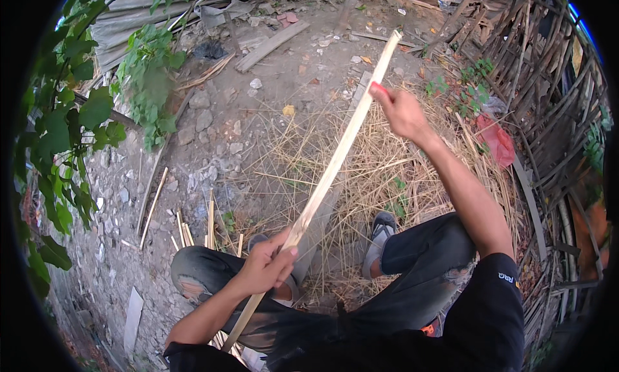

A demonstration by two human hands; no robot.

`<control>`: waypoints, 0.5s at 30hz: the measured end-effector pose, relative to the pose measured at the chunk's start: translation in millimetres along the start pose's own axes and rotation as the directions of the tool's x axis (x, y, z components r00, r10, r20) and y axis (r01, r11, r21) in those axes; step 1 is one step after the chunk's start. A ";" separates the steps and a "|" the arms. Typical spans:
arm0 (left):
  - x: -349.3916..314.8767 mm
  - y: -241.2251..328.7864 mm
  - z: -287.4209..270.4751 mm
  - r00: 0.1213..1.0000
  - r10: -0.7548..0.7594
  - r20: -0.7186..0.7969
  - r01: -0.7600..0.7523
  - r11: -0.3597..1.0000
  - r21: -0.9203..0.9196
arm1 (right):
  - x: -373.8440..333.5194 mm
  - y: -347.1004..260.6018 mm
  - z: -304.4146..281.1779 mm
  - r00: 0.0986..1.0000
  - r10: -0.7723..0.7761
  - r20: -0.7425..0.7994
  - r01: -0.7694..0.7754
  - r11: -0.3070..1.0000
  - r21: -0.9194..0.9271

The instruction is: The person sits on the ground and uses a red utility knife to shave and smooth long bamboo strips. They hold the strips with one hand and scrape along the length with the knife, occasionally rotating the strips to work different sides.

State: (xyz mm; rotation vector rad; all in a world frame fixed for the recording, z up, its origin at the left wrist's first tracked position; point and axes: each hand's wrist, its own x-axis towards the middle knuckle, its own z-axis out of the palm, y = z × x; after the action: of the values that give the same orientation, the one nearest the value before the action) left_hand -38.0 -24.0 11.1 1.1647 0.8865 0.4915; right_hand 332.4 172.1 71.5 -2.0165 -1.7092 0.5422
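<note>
The ground [271, 81] here is packed dirt and gravel, and a big patch of dry straw [380, 172] covers it right under the long bamboo strip [335, 159] that runs through the middle of everything. A woven fence of old slats [548, 114] stands well off to the right of the strip, with leafy green vines [71, 127] far on its left side. Beyond the strip's far tip lies a flat grey plank [271, 46].

The strip itself is pale, thin and long, tilted from near the person's lap up and away to its far end above the straw. The left hand [267, 269] grips it low down, fingers wrapped fully closed around it with the thumb laid on top. The right hand [401, 110] is up near the far end, arm stretched out, fingers curled tight against the strip's right edge; something red shows at the fingertips, can't tell what it is.

Left of the strip's lower half, a few short cut bamboo sticks [187, 230] lie on the dirt. Just right of that lower half a grey shoe [380, 233] is planted in the straw. A crumpled red scrap [496, 140] lies further right, near the fence.
</note>
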 end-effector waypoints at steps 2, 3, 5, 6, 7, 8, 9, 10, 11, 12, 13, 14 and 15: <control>-26.5 -10.6 -0.4 0.997 -0.027 0.070 0.026 1.000 0.011 | 24.0 46.1 -52.2 0.975 0.066 -0.210 -0.060 0.998 0.031; -34.4 -15.5 0.2 0.993 -0.043 0.106 0.043 0.999 0.000 | 29.5 72.5 -63.2 0.954 0.105 -0.279 -0.103 0.994 0.022; -41.4 -22.3 -0.8 0.991 -0.041 0.129 0.038 0.999 0.025 | 23.1 100.1 -58.5 0.942 0.064 -0.331 -0.094 0.993 -0.074; -42.2 -23.3 0.3 0.990 -0.039 0.138 0.035 0.999 0.034 | 21.7 105.7 -57.0 0.935 0.039 -0.353 -0.088 0.988 -0.123; -38.2 -22.3 0.5 0.991 0.008 0.133 -0.016 0.998 0.059 | 28.1 108.6 -63.1 0.948 0.124 -0.294 -0.161 0.981 -0.106; -40.0 -20.3 0.5 0.991 -0.014 0.135 0.007 0.999 0.054 | 24.7 103.7 -64.0 0.949 0.152 -0.277 -0.181 0.980 -0.082; -40.6 -17.1 1.1 0.991 -0.018 0.136 0.012 0.999 0.045 | 23.9 93.3 -70.3 0.948 0.166 -0.270 -0.190 0.980 -0.066; -40.1 -15.3 0.7 0.990 -0.022 0.138 0.017 0.999 0.037 | 22.7 84.3 -74.6 0.948 0.180 -0.264 -0.200 0.979 -0.050; -43.9 -17.0 -2.5 0.989 -0.043 0.143 0.038 0.998 0.040 | 22.1 81.2 -71.9 0.943 0.165 -0.289 -0.190 0.980 -0.060; -46.6 -19.5 -2.6 0.988 -0.071 0.135 0.068 0.997 0.025 | 21.1 80.3 -71.3 0.941 0.181 -0.285 -0.215 0.972 -0.095; -48.8 -22.3 -2.3 0.987 -0.099 0.127 0.099 0.995 0.010 | 19.9 79.4 -71.5 0.940 0.196 -0.281 -0.240 0.962 -0.130; -51.8 -27.0 -2.9 0.984 -0.134 0.114 0.136 0.991 -0.008 | 16.7 74.3 -66.8 0.939 0.213 -0.269 -0.262 0.951 -0.163; -49.8 -32.1 -2.6 0.987 -0.109 0.119 0.113 0.993 -0.024 | 13.6 69.2 -64.2 0.946 0.173 -0.275 -0.227 0.957 -0.182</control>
State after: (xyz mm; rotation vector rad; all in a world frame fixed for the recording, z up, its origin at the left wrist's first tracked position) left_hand -72.4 -70.5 -2.2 1.0982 0.8345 0.3412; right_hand 426.7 170.9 85.4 -2.3134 -1.4670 0.1536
